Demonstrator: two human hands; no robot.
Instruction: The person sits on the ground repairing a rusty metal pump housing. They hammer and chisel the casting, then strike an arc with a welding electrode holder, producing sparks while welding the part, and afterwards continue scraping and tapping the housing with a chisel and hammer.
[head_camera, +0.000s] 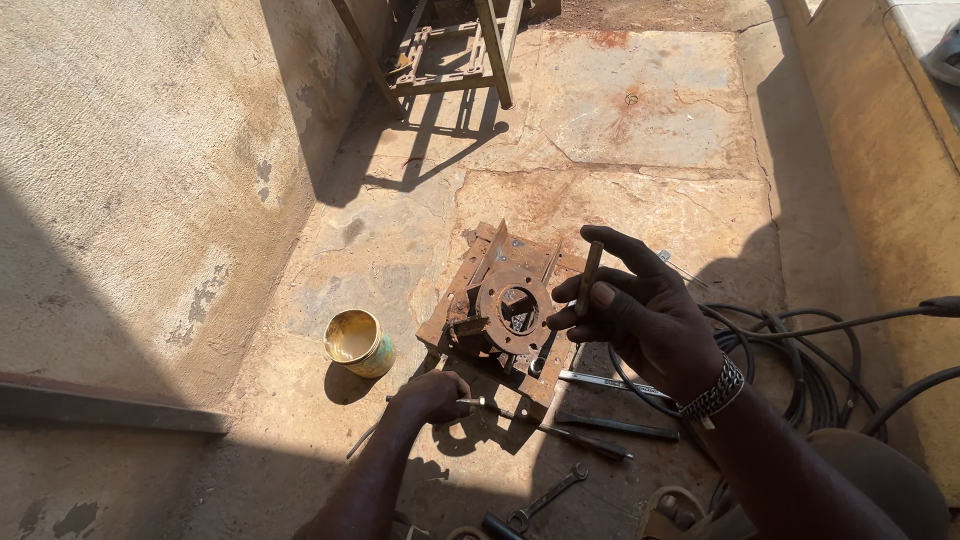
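As held up at chest height: short dark metal rod (588, 278), pinched between thumb and fingers of the right hand (640, 315), upright with a slight tilt, raised clear of the workpiece, apparently so its length and end can be looked over in the sunlight
Right hand state: closed narrowly on the rod, index finger extended past it, a metal chain bracelet (712, 395) at the wrist
Left hand state: left hand (432, 395) down on the ground, curled around the handle end of a slim tool (490, 405); whether it grips firmly or merely rests there cannot be told
Workpiece: rusty metal assembly (508, 310), a round flange with bolt holes on a square plate, lying flat on the concrete floor (620, 120) directly below the raised rod, within reach of both hands
Tools nearby: screwdriver (585, 440), a second dark bar (617, 427) and a spanner (548, 496) laid loosely just in front of the assembly, seemingly kept close for picking up
Tin: open yellowish can (357, 342) standing upright left of the assembly, apart from it
Cables: black coiled leads (800, 370) to the right, beside the wall
Background: metal frame (450, 55) standing well apart, at the far end
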